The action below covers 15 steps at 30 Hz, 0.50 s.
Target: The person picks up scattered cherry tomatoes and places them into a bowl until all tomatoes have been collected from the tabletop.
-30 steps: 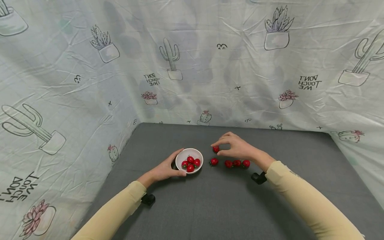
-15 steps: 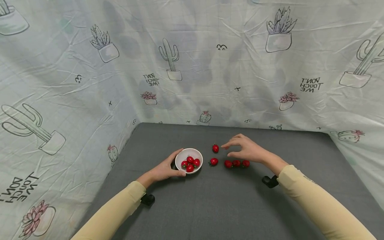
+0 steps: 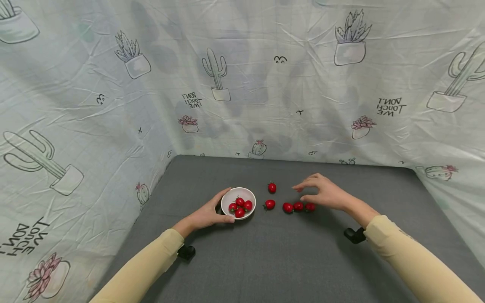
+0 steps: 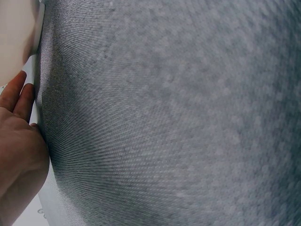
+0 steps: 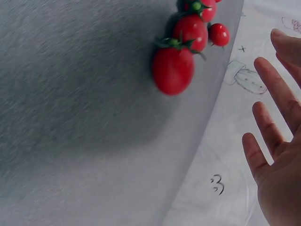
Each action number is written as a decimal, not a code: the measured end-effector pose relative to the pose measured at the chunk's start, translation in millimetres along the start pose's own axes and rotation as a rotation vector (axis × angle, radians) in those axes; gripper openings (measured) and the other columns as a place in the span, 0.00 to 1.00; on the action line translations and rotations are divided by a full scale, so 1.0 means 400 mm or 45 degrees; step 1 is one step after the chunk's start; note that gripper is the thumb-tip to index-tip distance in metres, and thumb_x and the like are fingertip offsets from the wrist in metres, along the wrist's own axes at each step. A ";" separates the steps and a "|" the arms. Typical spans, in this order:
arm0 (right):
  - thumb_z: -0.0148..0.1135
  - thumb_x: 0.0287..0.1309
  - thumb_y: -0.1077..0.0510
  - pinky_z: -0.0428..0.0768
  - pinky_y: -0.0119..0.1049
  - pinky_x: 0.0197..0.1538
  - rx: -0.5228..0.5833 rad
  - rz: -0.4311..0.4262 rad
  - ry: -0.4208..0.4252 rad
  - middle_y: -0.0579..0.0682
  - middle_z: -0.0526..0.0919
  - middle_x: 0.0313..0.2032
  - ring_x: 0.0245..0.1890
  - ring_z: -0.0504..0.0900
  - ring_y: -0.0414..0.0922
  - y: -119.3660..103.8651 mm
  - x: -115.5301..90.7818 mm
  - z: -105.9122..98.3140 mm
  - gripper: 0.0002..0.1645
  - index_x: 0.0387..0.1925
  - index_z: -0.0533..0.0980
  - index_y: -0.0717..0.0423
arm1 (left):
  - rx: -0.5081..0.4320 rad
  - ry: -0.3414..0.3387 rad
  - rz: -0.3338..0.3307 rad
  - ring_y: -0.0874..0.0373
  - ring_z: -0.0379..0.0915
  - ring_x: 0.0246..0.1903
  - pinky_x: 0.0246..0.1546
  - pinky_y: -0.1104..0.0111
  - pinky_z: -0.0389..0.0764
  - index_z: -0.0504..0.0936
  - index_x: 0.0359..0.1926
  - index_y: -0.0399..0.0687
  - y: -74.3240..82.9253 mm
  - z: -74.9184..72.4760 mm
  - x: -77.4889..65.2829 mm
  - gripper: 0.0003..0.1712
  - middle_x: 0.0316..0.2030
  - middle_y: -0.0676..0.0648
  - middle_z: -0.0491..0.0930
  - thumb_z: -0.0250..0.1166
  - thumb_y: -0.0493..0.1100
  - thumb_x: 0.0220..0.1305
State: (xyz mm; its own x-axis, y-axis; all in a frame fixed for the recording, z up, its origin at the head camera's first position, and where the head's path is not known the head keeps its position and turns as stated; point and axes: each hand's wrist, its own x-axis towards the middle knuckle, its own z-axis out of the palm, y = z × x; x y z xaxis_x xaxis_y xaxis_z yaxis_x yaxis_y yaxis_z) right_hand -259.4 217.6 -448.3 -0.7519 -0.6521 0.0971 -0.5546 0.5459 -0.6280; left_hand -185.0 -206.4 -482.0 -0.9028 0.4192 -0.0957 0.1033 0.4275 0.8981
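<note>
My left hand point(image 3: 206, 214) holds a small white bowl point(image 3: 226, 201) from its left side, thumb at the near rim and fingers round the far side. Several cherry tomatoes point(image 3: 240, 202) lie inside it. The left wrist view catches the bowl's outer wall point(image 4: 16, 37) and part of the left hand point(image 4: 21, 141). Above and behind a row of three cherry tomatoes point(image 3: 298, 206) hovers my right hand point(image 3: 327, 192), fingers spread and nothing in them. In the right wrist view, the nearest cherry tomato point(image 5: 172, 70) lies on the grey surface, apart from the fingers.
Two more cherry tomatoes lie between bowl and row, one farther back point(image 3: 272, 187) and one nearer point(image 3: 270, 204). All rest on a dark grey table point(image 3: 257, 261). A pale curtain point(image 3: 257, 84) with cactus drawings stands behind and along the left side.
My right hand has drawn back to the right, leaving the rear tomato where it sat and uncovering it. The left hand and bowl have stayed almost still.
</note>
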 end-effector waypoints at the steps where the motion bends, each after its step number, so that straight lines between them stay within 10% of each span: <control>1: 0.71 0.65 0.54 0.69 0.65 0.59 -0.002 0.007 0.004 0.40 0.83 0.51 0.63 0.67 0.53 0.003 -0.005 0.000 0.22 0.60 0.82 0.42 | 0.002 0.000 0.000 0.45 0.45 0.76 0.72 0.42 0.48 0.49 0.82 0.47 -0.001 0.000 0.000 0.61 0.78 0.41 0.51 0.79 0.44 0.57; 15: 0.70 0.66 0.54 0.70 0.63 0.57 -0.023 0.080 0.016 0.42 0.84 0.52 0.62 0.66 0.53 0.052 -0.060 0.002 0.23 0.62 0.82 0.51 | 0.014 -0.002 0.013 0.44 0.45 0.76 0.72 0.42 0.48 0.49 0.82 0.45 -0.004 -0.004 -0.006 0.61 0.78 0.40 0.51 0.79 0.44 0.57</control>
State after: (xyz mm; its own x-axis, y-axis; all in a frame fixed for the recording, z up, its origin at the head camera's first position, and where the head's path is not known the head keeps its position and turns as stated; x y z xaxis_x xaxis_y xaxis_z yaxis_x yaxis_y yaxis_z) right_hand -252.6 244.2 -464.3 -0.7896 -0.6099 0.0678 -0.5126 0.5949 -0.6192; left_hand -183.8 -209.3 -482.5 -0.9010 0.4250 -0.0869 0.1175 0.4319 0.8942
